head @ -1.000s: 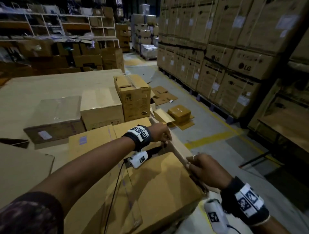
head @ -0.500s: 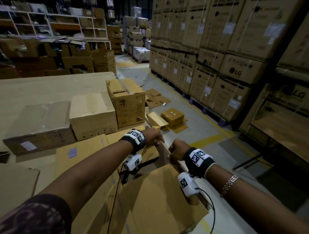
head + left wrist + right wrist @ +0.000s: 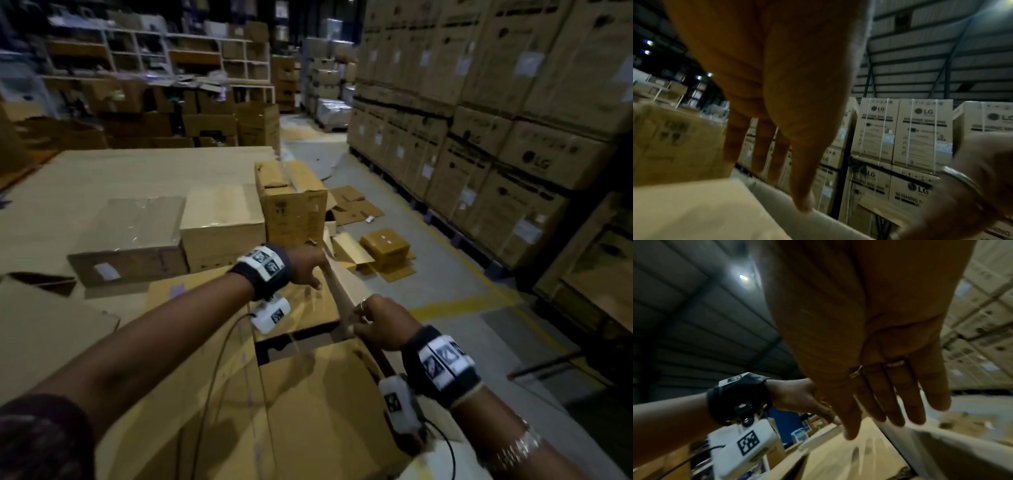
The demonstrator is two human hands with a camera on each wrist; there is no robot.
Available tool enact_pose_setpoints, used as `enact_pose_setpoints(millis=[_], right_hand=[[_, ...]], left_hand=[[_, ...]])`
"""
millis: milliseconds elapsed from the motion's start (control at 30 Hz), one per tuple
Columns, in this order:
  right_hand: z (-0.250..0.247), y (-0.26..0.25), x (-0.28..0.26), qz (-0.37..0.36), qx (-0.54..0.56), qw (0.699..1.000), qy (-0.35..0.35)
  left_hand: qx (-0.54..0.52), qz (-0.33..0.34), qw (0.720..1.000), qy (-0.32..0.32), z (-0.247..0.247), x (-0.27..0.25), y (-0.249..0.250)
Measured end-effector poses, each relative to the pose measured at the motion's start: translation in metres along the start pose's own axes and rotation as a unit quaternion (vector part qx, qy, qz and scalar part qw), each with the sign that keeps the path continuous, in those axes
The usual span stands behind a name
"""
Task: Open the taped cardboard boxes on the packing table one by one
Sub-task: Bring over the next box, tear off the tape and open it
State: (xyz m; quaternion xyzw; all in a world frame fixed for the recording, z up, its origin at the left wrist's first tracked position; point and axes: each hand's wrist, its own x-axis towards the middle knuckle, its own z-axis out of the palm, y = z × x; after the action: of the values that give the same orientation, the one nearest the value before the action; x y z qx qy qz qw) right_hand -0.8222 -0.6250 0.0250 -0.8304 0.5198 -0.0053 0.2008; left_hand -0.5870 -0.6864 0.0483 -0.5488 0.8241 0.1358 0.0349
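Dim warehouse, stacked LG washing-machine cartons (image 3: 507, 113) along the right, shelving (image 3: 144, 58) at the back. Nearest on the packing table (image 3: 102, 178): a large cardboard box (image 3: 308, 411), top seam parted to a dark gap, right side flap (image 3: 342, 287) raised on edge. Left hand (image 3: 306, 265) at the flap's far end, fingers (image 3: 803, 191) straight, tips touching its rim. Right hand (image 3: 380, 322) nearer, fingers (image 3: 875, 399) extended against the flap. Beyond, three closed boxes (image 3: 219, 222) in a row.
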Motion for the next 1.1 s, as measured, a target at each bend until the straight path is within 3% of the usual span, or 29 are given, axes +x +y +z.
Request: enact_pose_setpoints(millis=[100, 200, 367, 533, 700, 867, 967, 1100], right_hand=[[0.005, -0.019, -0.045, -0.112, 0.019, 0.993, -0.035], [0.019, -0.044, -0.078, -0.237, 0.031, 0.965, -0.107], [0.080, -0.071, -0.101, -0.342, -0.018, 0.923, -0.177], [0.115, -0.078, -0.106, -0.370, -0.029, 0.917, -0.150], [0.082, -0.096, -0.114, -0.394, -0.034, 0.910, -0.129], [0.050, -0.132, -0.125, -0.456, 0.009, 0.890, -0.014], [0.039, -0.183, -0.129, -0.465, 0.083, 0.881, -0.036], [0.047, -0.246, -0.130, -0.489, 0.080, 0.865, -0.076]], left_hand=[[-0.024, -0.035, 0.998, -0.042, -0.016, -0.063, 0.008], [-0.066, -0.061, 0.996, -0.013, -0.018, -0.131, 0.025], [-0.090, -0.085, 0.991, 0.043, 0.012, -0.235, 0.055], [-0.135, -0.153, 0.979, 0.001, 0.070, -0.316, 0.087], [-0.233, -0.213, 0.946, 0.077, 0.117, -0.365, 0.112], [-0.242, -0.209, 0.927, 0.197, 0.121, -0.392, 0.127], [-0.153, -0.230, 0.921, 0.275, 0.113, -0.420, 0.129], [-0.105, -0.254, 0.871, 0.406, 0.115, -0.470, 0.116]])
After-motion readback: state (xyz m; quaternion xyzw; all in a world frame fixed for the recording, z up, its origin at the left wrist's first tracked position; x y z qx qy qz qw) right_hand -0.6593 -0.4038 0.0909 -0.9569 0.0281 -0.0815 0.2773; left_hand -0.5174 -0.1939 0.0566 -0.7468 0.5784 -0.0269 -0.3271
